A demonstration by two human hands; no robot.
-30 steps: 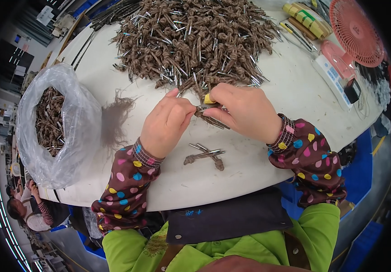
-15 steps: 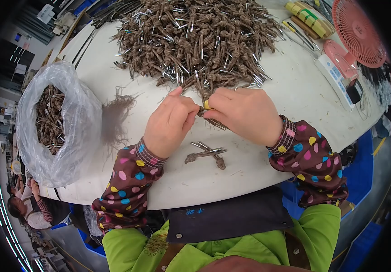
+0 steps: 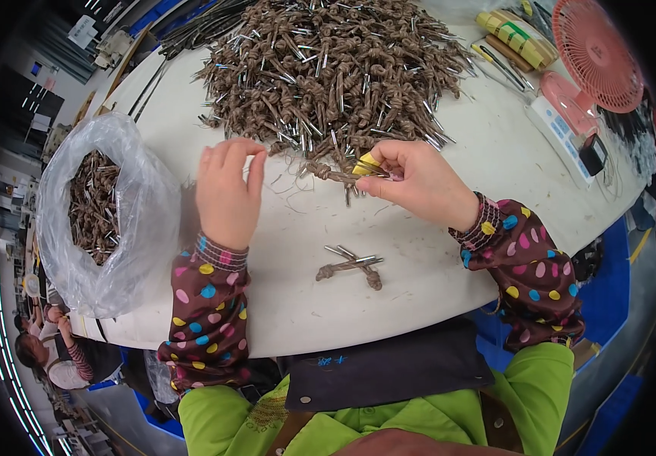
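Note:
My right hand point(image 3: 423, 182) is closed on a knotted brown cord point(image 3: 326, 173), its knot pointing left and thin metal ends among the fingers. Something yellow point(image 3: 366, 163) shows at the fingertips; I cannot tell whether it is worn or held. To the left, my left hand point(image 3: 229, 190) is raised over the table with thumb and forefinger drawn together. Whatever they pinch is too fine to make out. Loose brown fibres point(image 3: 286, 186) lie between the hands. Closer to me, two knotted cords with metal tips point(image 3: 349, 266) lie crossed on the white table point(image 3: 305, 319).
A large heap of knotted, metal-tipped cords point(image 3: 328, 76) covers the far middle. At left stands a clear plastic bag point(image 3: 149, 220) partly filled with similar pieces. A pink fan point(image 3: 598, 53), a white power strip point(image 3: 560, 133) and a yellow-wrapped bundle point(image 3: 518, 34) are far right.
My left hand has left the cord and moved leftward, over the loose fibre clump. My right hand keeps the cord, now turned with its knot to the left.

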